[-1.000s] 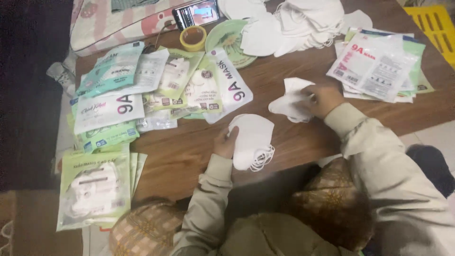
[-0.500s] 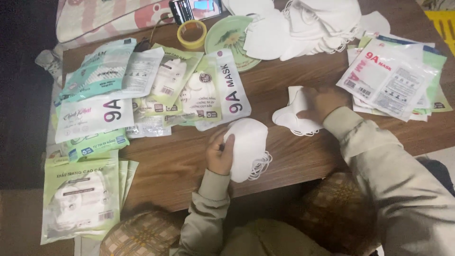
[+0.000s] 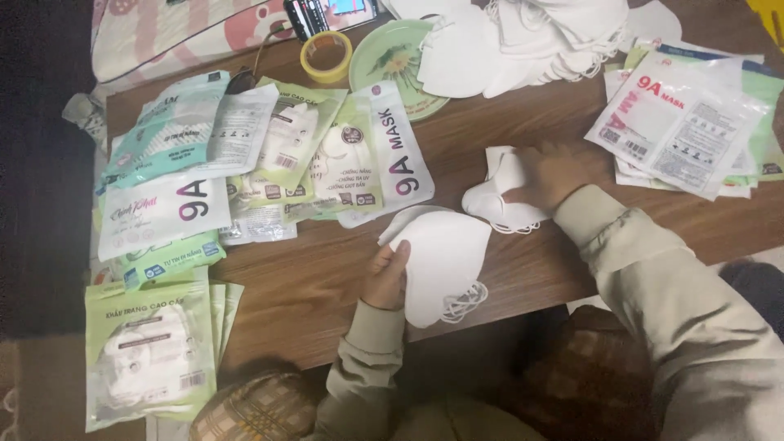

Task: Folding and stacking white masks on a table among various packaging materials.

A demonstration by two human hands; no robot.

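Note:
My left hand [image 3: 388, 276] grips a stack of folded white face masks [image 3: 441, 261] at its left edge, near the front of the brown wooden table [image 3: 523, 131]; elastic ear loops dangle from the stack's lower right. My right hand [image 3: 549, 173] rests palm down on a smaller pile of white masks [image 3: 492, 196] in the middle of the table, fingers closed over its top. Both arms wear beige sleeves.
Many sealed mask packets [image 3: 245, 163] lie spread across the left side, more packets [image 3: 686, 122] at the right. A big heap of loose white masks [image 3: 531, 37] sits at the back, beside a green plate [image 3: 384, 57], a roll of yellow tape [image 3: 326, 55] and a phone [image 3: 331, 12].
My right hand has stayed on the small mask pile and my left keeps hold of its stack. The view has shifted slightly, sliding everything to the right.

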